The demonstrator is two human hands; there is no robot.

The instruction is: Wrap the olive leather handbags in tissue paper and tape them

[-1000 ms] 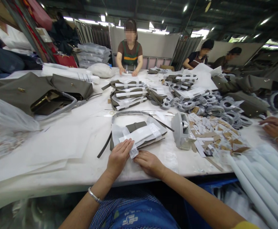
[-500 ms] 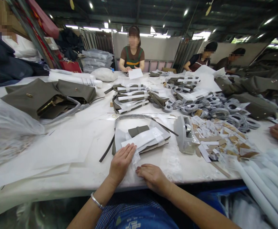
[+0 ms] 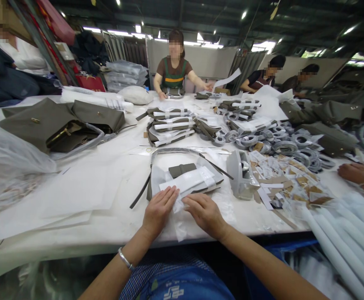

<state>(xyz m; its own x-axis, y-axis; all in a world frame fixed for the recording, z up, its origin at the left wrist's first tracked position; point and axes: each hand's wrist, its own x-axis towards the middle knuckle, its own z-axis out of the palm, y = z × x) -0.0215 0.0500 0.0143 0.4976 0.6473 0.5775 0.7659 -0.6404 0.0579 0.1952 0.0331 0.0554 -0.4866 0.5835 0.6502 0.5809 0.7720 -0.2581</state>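
Note:
My left hand (image 3: 159, 209) lies flat, fingers stretched out, on the near end of a white paper-wrapped strap bundle (image 3: 190, 180) on the white table (image 3: 84, 196). My right hand (image 3: 205, 213) rests just beside it, fingers extended, pressing thin clear plastic wrapping (image 3: 184, 221) against the table near the front edge. An olive green leather piece (image 3: 182, 169) shows behind the wrapped bundle, and a dark strap (image 3: 139, 196) curves out to the left.
Wrapped olive strap stacks (image 3: 169, 125) lie mid-table, olive handbags (image 3: 59, 123) at left, coiled grey rolls (image 3: 278, 143) and paper tags (image 3: 288, 179) at right. White paper tubes (image 3: 341, 233) lie at the right front. Another person's hand (image 3: 355, 173) rests at right; seated workers (image 3: 174, 64) sit beyond.
My right hand has moved up from the table edge to beside my left hand on the plastic wrapping. The worker across has swung a white sheet to the right.

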